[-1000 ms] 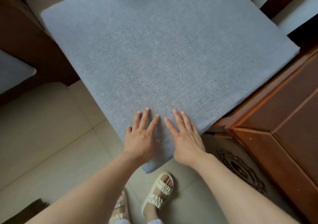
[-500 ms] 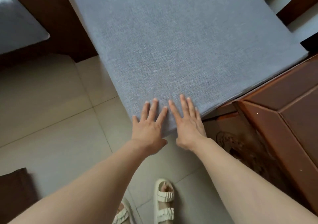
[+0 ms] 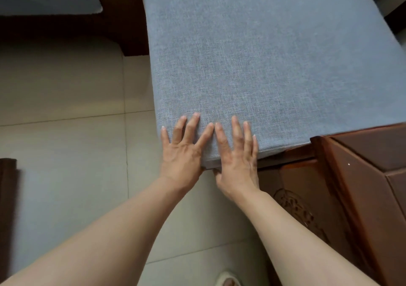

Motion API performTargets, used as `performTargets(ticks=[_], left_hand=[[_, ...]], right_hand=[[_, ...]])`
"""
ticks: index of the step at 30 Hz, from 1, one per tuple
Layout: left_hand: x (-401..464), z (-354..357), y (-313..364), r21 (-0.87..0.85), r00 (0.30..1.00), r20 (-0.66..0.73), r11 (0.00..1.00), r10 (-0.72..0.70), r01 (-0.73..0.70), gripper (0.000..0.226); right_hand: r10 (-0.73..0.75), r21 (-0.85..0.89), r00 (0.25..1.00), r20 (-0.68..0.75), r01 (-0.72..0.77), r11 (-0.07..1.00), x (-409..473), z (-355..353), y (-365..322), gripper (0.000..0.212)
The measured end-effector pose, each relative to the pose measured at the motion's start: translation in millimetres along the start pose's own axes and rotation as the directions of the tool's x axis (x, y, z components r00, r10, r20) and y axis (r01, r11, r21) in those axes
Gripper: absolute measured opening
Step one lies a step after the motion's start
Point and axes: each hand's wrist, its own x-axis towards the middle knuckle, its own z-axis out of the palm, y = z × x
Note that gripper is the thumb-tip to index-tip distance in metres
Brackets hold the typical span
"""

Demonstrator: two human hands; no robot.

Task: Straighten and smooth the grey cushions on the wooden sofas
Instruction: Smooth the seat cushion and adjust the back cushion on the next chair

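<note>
Pale beige floor tiles (image 3: pixel 66 175) lie beneath a carved reddish-brown wooden sofa frame (image 3: pixel 356 175). On it sits the large grey woven cushion (image 3: pixel 252 61), its near corner overhanging. Left hand (image 3: pixel 182 151) and right hand (image 3: pixel 237 156) press flat there, fingers straight and spread.

The floor (image 3: pixel 66 153) is made of pale beige tiles with thin grout lines. At the near edge, a toe of a light sandal (image 3: pixel 227 280) shows. On the far left edge lies a dark brown object (image 3: pixel 7 197) (its kind is unclear).
</note>
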Motion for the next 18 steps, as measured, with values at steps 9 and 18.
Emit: performTargets(ticks=[9,18], left_hand=[[7,31,-8,0.066,0.876,-0.463,0.991,0.135,-0.118,0.103],[-3,46,-18,0.13,0.693,-0.672,0.963,0.261,-0.236,0.059]], right_hand=[[-0.177,0.069,0.91,-0.375,0.218,0.974,2,29,20,0.07],[-0.321,0.035,0.753,-0.574,0.414,0.909,6,43,36,0.05]])
